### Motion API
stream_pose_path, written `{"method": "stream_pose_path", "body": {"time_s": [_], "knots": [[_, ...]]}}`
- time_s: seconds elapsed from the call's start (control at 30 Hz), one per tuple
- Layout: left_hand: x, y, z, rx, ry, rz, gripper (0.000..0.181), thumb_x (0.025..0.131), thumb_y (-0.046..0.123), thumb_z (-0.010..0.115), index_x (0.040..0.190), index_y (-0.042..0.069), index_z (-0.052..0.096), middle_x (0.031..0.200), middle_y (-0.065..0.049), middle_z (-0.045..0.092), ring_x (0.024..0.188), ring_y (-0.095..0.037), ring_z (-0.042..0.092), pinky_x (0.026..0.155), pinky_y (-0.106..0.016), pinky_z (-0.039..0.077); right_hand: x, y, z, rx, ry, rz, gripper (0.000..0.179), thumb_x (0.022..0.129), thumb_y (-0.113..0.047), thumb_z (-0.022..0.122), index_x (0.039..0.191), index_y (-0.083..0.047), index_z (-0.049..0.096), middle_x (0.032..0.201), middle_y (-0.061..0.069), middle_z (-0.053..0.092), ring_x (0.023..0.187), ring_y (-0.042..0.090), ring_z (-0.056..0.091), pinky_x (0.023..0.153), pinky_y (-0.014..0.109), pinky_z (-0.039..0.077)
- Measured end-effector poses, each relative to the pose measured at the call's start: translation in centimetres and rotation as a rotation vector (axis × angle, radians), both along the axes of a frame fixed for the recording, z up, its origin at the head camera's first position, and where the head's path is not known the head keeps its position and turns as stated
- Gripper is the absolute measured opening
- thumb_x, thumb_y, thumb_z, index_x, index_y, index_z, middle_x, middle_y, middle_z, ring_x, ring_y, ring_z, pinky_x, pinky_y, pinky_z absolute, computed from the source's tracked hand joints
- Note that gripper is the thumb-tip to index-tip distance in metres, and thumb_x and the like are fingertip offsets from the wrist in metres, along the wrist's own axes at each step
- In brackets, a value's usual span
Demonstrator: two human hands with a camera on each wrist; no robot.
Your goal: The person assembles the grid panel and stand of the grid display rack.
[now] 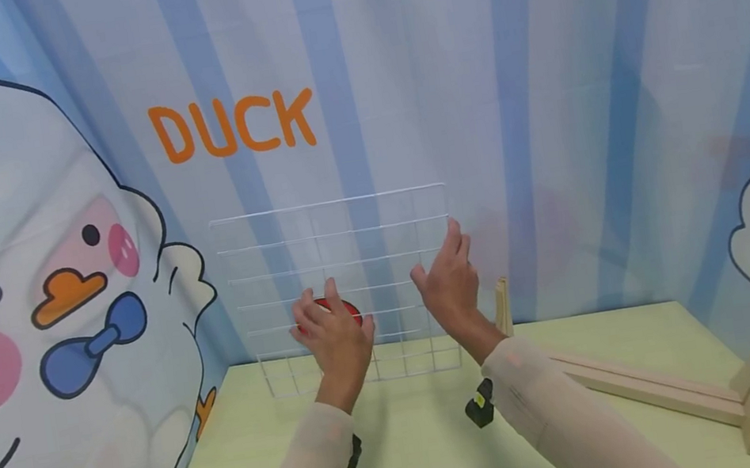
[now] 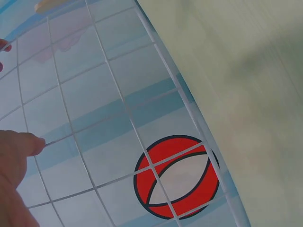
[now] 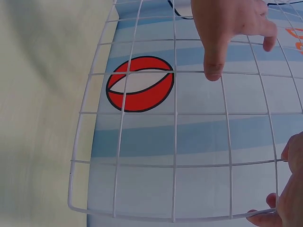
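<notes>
The white wire grid panel [image 1: 340, 295] stands upright at the centre of the head view, its lower edge on the pale green table [image 1: 434, 449] and its face close against the striped backdrop [image 1: 511, 127]. Judged from this placement, the panel is already raised and positioned against the backdrop; whether anything secures it there cannot be told.

The left hand [image 1: 333, 336] lies against the lower left part of the grid, fingers extended and relaxed, one fingertip [image 3: 213, 72] resting on a horizontal wire beside the printed red ball [image 3: 140, 84]. It does not clasp the wire.

The right hand [image 1: 448, 281] is at the panel's right edge, in the centre right of the head view. Its fingers [image 3: 265, 215] appear in the lower right corner of the right wrist view, loosely curled around the outer frame wire.

A wooden rail frame [image 1: 663, 385] lies on the table at the lower right, well apart from both hands.
</notes>
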State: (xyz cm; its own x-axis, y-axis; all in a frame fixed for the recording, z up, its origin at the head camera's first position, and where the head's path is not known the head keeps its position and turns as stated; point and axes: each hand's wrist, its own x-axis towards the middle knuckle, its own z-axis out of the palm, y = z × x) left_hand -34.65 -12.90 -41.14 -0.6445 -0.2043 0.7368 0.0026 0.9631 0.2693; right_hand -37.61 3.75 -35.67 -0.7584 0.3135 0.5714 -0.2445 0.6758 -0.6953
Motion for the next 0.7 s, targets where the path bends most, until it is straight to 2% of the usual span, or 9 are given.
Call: {"method": "stream_pose_path", "body": {"time_s": [0.1, 0.23, 0.47, 0.57, 0.7], "knots": [[0.0, -0.2, 0.1, 0.051, -0.011, -0.019, 0.088, 0.078, 0.039, 0.087, 0.145, 0.014, 0.037, 0.146, -0.026, 0.036, 0.135, -0.050, 0.036, 0.097, -0.068, 0.049, 0.0, 0.0, -0.1, 0.006, 0.004, 0.000, 0.083, 0.088, -0.022, 0.076, 0.154, -0.009, 0.027, 0.132, 0.020, 0.052, 0.074, 0.034, 0.061, 0.069, 0.047, 0.058], [-0.1, -0.6, 0.0, 0.114, -0.027, -0.106, 0.086, 0.079, 0.033, 0.088, 0.145, 0.015, 0.036, 0.144, -0.024, 0.039, 0.131, -0.049, 0.042, 0.091, -0.061, 0.057, -0.1, 0.1, -0.2, 0.015, 0.003, -0.004, 0.083, 0.089, -0.022, 0.075, 0.154, -0.009, 0.027, 0.132, 0.020, 0.052, 0.071, 0.032, 0.059, 0.066, 0.045, 0.056], [-0.3, -1.2, 0.0, 0.206, -0.048, -0.198, 0.086, 0.084, 0.024, 0.085, 0.149, 0.013, 0.030, 0.137, -0.024, 0.043, 0.129, -0.047, 0.044, 0.088, -0.057, 0.059, 0.0, 0.4, -0.4, 0.010, -0.026, -0.004, 0.084, 0.088, -0.020, 0.076, 0.155, -0.010, 0.026, 0.136, 0.019, 0.051, 0.073, 0.032, 0.060, 0.066, 0.045, 0.056], [-0.4, -1.2, 0.3, 0.259, -0.058, -0.206, 0.078, 0.087, 0.020, 0.081, 0.148, 0.014, 0.033, 0.135, -0.023, 0.043, 0.129, -0.045, 0.043, 0.085, -0.057, 0.060, 0.0, 0.4, -0.5, 0.004, -0.028, 0.003, 0.084, 0.088, -0.020, 0.076, 0.155, -0.010, 0.026, 0.137, 0.018, 0.051, 0.075, 0.032, 0.060, 0.067, 0.044, 0.057], [-0.7, -1.4, 0.7, 0.329, -0.086, -0.187, 0.062, 0.090, 0.013, 0.074, 0.143, 0.015, 0.043, 0.134, -0.021, 0.044, 0.126, -0.042, 0.045, 0.084, -0.057, 0.060, 0.0, 0.4, -0.4, 0.000, -0.025, 0.011, 0.083, 0.089, -0.021, 0.075, 0.155, -0.011, 0.026, 0.137, 0.018, 0.050, 0.076, 0.032, 0.059, 0.068, 0.044, 0.056]]}}
